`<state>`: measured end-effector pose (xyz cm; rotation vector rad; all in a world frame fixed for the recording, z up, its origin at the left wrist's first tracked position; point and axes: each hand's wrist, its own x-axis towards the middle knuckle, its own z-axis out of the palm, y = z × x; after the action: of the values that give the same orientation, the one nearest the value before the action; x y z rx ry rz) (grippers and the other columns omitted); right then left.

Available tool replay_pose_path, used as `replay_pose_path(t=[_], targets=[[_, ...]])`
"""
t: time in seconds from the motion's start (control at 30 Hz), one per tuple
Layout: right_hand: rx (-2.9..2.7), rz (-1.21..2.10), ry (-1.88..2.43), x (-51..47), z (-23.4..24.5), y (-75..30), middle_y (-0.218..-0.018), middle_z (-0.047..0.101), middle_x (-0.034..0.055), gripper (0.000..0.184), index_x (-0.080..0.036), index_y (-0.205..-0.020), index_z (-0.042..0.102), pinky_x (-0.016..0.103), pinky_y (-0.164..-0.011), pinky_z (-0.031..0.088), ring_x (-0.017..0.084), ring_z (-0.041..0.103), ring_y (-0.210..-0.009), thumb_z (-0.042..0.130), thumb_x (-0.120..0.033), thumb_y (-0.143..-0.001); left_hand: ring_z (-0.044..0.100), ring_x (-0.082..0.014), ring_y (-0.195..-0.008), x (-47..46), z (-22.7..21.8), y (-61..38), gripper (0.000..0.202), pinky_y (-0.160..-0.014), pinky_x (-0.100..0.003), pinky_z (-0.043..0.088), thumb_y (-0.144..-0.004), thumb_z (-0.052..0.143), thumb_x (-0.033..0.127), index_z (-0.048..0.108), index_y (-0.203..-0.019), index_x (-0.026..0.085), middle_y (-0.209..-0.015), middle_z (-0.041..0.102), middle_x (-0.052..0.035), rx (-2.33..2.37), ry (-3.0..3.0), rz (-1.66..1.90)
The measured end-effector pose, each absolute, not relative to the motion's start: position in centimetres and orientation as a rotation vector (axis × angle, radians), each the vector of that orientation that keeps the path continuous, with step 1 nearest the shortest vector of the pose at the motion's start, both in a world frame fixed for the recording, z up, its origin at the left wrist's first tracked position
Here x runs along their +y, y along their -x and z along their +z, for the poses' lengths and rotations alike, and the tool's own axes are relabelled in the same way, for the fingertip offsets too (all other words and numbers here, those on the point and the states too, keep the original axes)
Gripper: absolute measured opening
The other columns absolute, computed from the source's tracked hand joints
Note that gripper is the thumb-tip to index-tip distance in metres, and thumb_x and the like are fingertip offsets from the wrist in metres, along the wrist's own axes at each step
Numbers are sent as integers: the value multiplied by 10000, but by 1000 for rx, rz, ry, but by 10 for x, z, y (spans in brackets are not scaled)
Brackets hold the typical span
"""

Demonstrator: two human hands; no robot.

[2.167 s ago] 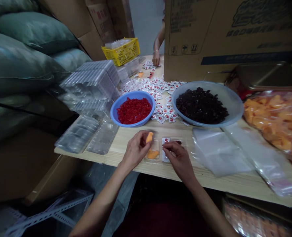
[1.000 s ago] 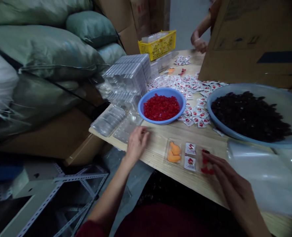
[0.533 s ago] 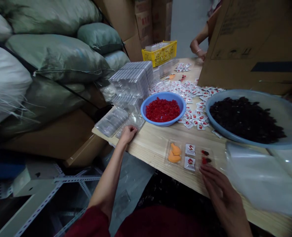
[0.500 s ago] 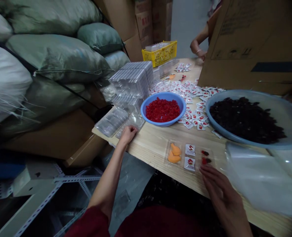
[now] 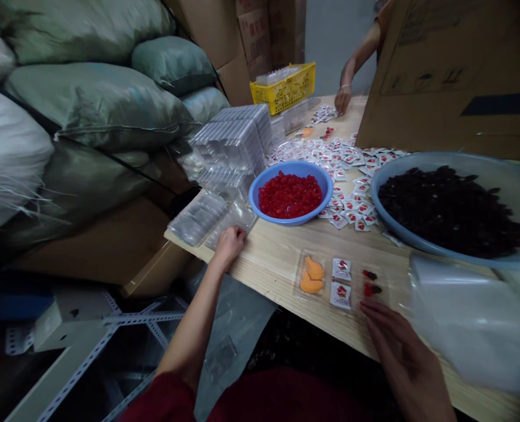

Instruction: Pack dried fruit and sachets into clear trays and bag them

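Note:
My left hand point(image 5: 230, 245) rests at the table's near edge with its fingers curled together, beside flat clear plastic trays point(image 5: 200, 217). Whatever its fingertips may pinch is hidden. My right hand point(image 5: 403, 346) lies with fingers stretched out and close together, its tips at the near right corner of a clear compartment tray. In that tray's left part are orange drumstick-shaped pieces point(image 5: 312, 275). Two white sachets point(image 5: 341, 281) with red print lie one above the other in the middle. To their right are two small red-and-black pieces point(image 5: 371, 282).
Beyond are a blue bowl of red pieces point(image 5: 251, 199), scattered sachets point(image 5: 352, 208) and a large basin of black pieces point(image 5: 380, 208). Clear bags point(image 5: 462, 316) lie right. Stacked clear trays point(image 5: 231, 138), a yellow basket point(image 5: 281, 97), a carton point(image 5: 439, 123) and a co-worker's hand point(image 5: 343, 99) are farther back.
The co-worker's hand has moved left and down onto the far sachets. My hands hold nearly the same places; the view has shifted slightly.

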<state>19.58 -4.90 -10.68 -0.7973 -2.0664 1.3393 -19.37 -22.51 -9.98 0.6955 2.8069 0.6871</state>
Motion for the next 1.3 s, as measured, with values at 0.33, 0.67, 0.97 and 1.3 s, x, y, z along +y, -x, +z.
replay_pose_path(t=[0.33,0.67,0.97,1.3], targets=[[-2083,1348,834,-50,-107,-201,-1257,662,42,271,-274,-1137,711,480,-1126,423,257,604,-1197,597,-387,-919,496,-136,-553,-229,-108,219,274,-542,-245,361,-754,637,422,656,-694,156,-588,591,-6,2676,-643,850],[-2083,1362,846,-54,-107,-200,-1244,670,45,277,-266,-1131,715,473,-1126,423,257,603,-1195,604,-396,-912,468,-112,-501,-223,-117,225,319,-486,-224,335,-741,594,456,659,-706,146,-545,558,5,2611,-598,979],[-2078,1405,872,-53,-118,-205,-1250,676,57,307,-260,-1144,715,555,-1147,369,295,572,-1242,610,-419,-903,586,-179,-676,-216,-105,212,184,-638,-268,416,-783,556,285,673,-731,152,-653,629,-39,2779,-680,709],[-2098,1373,873,-58,-116,-208,-1229,695,51,332,-263,-1161,720,515,-1135,410,290,607,-1208,634,-432,-888,642,-285,-844,-213,-83,178,104,-766,-362,438,-774,567,148,613,-867,151,-852,664,-153,2961,-727,426]])
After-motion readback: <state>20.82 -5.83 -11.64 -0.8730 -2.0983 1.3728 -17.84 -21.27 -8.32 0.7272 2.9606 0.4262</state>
